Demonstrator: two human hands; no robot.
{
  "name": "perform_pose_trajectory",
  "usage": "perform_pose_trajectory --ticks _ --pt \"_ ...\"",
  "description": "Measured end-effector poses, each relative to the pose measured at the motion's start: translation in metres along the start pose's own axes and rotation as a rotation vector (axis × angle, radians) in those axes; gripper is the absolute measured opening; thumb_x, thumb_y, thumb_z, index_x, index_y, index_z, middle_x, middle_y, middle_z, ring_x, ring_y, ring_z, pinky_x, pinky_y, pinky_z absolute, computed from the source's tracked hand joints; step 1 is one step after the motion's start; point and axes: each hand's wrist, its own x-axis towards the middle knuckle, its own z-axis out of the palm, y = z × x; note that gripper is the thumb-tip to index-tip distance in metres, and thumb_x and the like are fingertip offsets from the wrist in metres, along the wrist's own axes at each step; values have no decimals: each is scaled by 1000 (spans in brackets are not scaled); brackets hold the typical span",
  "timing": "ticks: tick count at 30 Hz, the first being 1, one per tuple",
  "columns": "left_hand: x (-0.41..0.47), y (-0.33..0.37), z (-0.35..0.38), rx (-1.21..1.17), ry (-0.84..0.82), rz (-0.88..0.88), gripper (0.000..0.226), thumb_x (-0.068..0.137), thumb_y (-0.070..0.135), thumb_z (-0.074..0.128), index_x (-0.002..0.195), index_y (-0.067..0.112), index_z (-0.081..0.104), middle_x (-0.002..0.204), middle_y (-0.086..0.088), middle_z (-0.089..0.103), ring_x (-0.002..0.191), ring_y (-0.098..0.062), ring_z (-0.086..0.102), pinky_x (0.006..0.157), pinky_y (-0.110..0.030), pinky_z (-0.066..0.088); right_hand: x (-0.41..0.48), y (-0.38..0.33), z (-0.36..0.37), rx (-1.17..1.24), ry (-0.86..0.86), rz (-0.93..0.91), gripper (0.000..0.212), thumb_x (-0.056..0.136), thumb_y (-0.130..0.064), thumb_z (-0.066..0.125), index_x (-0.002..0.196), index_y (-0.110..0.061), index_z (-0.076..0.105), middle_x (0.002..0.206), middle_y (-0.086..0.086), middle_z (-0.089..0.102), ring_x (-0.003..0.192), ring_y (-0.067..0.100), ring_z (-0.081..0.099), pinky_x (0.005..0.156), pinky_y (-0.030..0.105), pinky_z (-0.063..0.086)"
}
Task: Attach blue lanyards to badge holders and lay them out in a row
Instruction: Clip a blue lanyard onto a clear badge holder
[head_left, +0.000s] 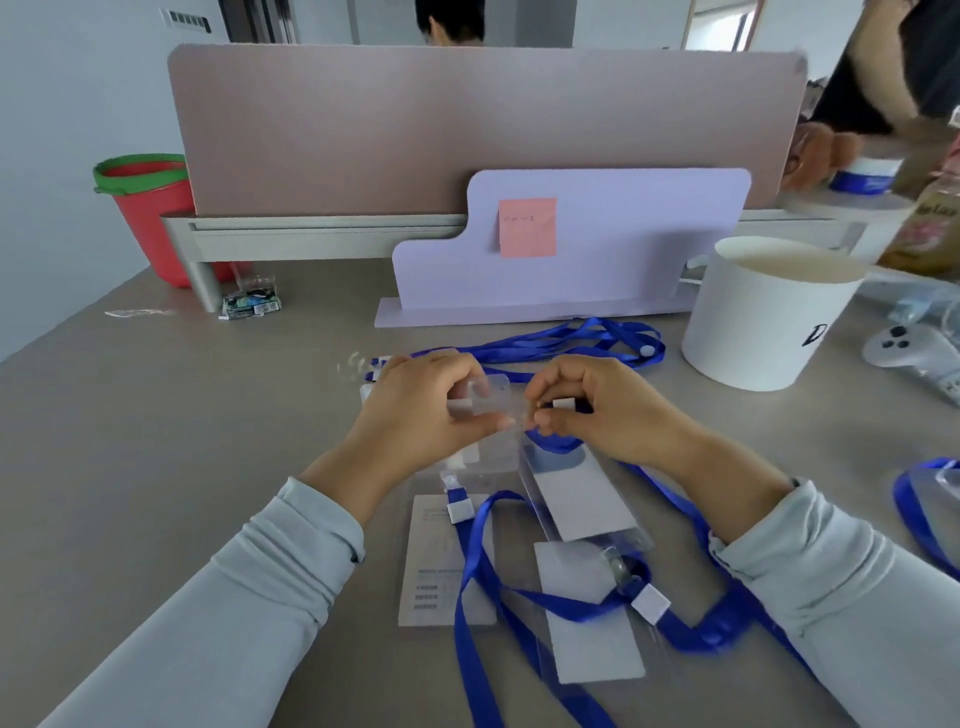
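Note:
My left hand (415, 410) pinches the top of a clear badge holder (491, 402) held above the grey table. My right hand (592, 410) pinches the white clip end (563, 404) of a blue lanyard (670, 499) right against the holder's edge. Below my hands lie three badge holders with white cards: one at the left (441, 561), one in the middle (576, 499), and one nearer me (592, 634). Blue lanyards with white clips run across them. More blue lanyards (571, 345) lie loose behind my hands.
A white round tub (763, 322) stands at the right, with a white controller (914, 353) beside it. A lilac stand (571, 249) with a pink note and a pink divider (467, 130) close the back. A red bucket (150, 208) stands far left. Another person's arm is at upper right.

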Motion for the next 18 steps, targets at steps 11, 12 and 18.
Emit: perform_pose_trajectory --ticks 11,12,18 --pt "16 52 26 103 -95 75 37 68 57 69 64 30 45 60 15 44 56 1 42 75 -25 25 -46 37 -13 -34 267 -19 12 77 -12 74 89 -13 70 82 -6 71 55 -4 54 55 6 39" --pt "16 54 27 124 -106 75 36 70 58 67 67 28 47 63 15 48 59 -1 45 76 -25 24 -47 39 -13 -31 280 -25 10 78 -12 73 87 -13 70 82 -7 71 55 -4 54 56 6 39" --pt "18 59 24 245 -149 71 27 80 58 56 91 36 67 83 14 66 77 -5 53 82 -28 23 -46 44 -7 -71 341 -121 7 79 -8 72 84 -12 70 79 -11 68 70 0 65 62 11 46"
